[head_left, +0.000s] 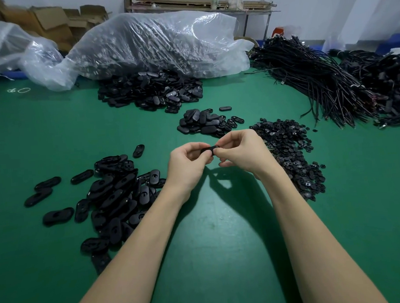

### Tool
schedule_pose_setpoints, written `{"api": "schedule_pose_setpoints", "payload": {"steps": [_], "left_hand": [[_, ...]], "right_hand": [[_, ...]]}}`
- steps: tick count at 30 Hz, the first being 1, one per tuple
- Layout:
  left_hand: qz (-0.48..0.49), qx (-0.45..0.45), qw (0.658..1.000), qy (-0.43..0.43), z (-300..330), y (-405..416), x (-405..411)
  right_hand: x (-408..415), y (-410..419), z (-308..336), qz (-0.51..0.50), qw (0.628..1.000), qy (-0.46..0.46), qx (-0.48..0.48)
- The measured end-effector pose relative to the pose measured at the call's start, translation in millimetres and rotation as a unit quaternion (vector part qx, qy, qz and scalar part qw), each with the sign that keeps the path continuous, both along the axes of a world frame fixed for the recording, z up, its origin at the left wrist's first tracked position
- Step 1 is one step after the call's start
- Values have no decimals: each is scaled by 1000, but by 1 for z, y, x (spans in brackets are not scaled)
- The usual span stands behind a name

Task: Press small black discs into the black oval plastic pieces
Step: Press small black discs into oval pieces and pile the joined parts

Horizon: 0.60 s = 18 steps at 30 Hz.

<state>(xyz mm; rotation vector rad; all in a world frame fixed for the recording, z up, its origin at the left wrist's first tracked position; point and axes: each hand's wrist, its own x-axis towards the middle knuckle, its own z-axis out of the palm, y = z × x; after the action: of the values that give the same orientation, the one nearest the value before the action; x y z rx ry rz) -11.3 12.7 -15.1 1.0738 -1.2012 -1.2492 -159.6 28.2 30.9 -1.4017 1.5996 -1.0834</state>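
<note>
Both hands, left point(187, 162) and right point(240, 152), pinch one oval piece point(209, 149) in curled fingers above the table point(213, 232). Ovals point(117, 191) lie left, discs point(288, 150) right, cables point(319, 85) beyond.

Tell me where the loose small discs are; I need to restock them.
In the head view, the pile of small discs lies on the green table just right of the right hand, in front of the cable bundles.

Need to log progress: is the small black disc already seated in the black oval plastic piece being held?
Cannot tell. Left hand and right hand pinch the black oval plastic piece edge-on; fingers hide its face.
</note>
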Motion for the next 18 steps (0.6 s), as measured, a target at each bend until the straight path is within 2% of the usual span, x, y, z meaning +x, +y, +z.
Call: {"api": "schedule_pose_setpoints", "payload": {"steps": [3, 8, 18], "left_hand": [[2, -6, 1000, -15, -1, 0, -1], [-31, -4, 999, 17, 1, 0, 4], [-34, 5, 999, 19, 3, 2, 4]], "right_hand": [[0, 0, -3, 4, 1000, -7, -1], [-4, 3, -3, 9, 998, -69, 2], [-4, 2, -4, 16, 997, -70, -1]]}}
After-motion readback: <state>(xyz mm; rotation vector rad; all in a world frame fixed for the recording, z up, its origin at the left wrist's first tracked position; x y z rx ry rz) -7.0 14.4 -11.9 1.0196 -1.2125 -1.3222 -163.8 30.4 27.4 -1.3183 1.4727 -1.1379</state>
